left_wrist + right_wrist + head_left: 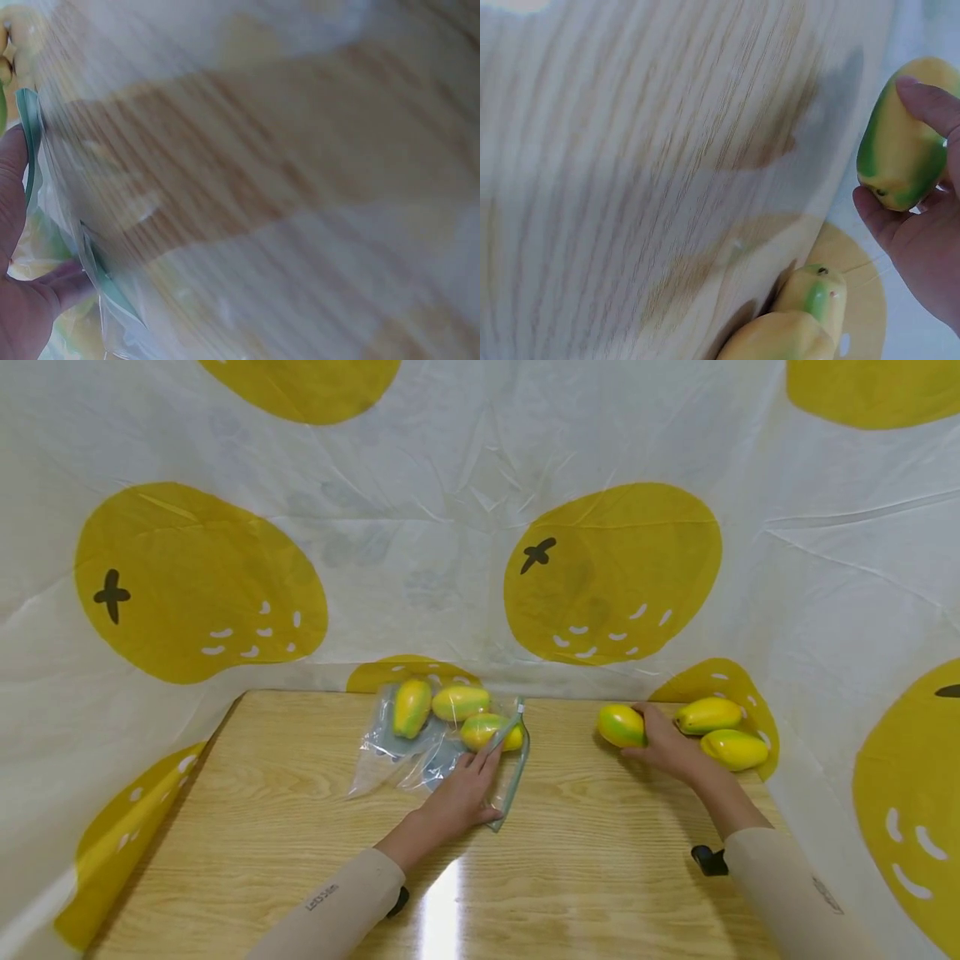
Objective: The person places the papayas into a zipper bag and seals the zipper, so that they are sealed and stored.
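Pale cloth printed with big yellow fruit surrounds a wood-grain table; both your arms reach forward.

Your left hand, fingers and thumb spread, touches the green-edged mouth of a clear bag; three fruits show through clear plastic. Right of it, near the table's far edge, your right hand grips a yellow-green fruit between thumb and fingers, long axis roughly left-to-right, dark-spotted end toward two loose fruits.

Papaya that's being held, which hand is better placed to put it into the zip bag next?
Probably the right hand: it grips the papaya on the green-rimmed side of the zip bag, while the left hand touches that rim.
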A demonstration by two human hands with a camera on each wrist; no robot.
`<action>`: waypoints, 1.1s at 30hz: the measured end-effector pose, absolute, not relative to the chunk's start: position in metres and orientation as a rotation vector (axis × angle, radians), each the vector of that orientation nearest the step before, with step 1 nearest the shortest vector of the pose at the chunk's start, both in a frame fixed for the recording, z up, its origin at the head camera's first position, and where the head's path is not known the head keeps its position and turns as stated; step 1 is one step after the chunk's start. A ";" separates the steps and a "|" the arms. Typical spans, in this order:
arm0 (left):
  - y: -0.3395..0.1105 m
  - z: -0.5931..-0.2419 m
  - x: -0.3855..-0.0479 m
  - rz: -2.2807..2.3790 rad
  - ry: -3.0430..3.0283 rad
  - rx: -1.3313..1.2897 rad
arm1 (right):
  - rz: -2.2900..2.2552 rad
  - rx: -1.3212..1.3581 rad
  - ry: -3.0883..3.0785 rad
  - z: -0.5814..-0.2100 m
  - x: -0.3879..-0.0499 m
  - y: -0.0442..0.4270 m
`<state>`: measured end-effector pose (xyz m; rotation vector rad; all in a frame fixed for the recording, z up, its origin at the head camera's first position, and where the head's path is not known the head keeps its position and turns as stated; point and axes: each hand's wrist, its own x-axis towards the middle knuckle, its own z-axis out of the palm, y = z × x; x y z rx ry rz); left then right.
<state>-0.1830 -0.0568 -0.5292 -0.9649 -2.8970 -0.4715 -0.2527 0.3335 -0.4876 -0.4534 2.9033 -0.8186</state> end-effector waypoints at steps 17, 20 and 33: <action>-0.056 -0.531 -0.186 -0.443 -2.883 -0.963 | -0.846 -0.684 2.878 -0.482 -0.224 0.295; -0.056 -0.531 -0.185 -0.427 -2.887 -0.954 | -0.844 -0.710 2.867 -0.484 -0.222 0.287; -0.057 -0.530 -0.182 -0.394 -2.896 -0.970 | -0.797 -0.789 2.784 -0.490 -0.218 0.259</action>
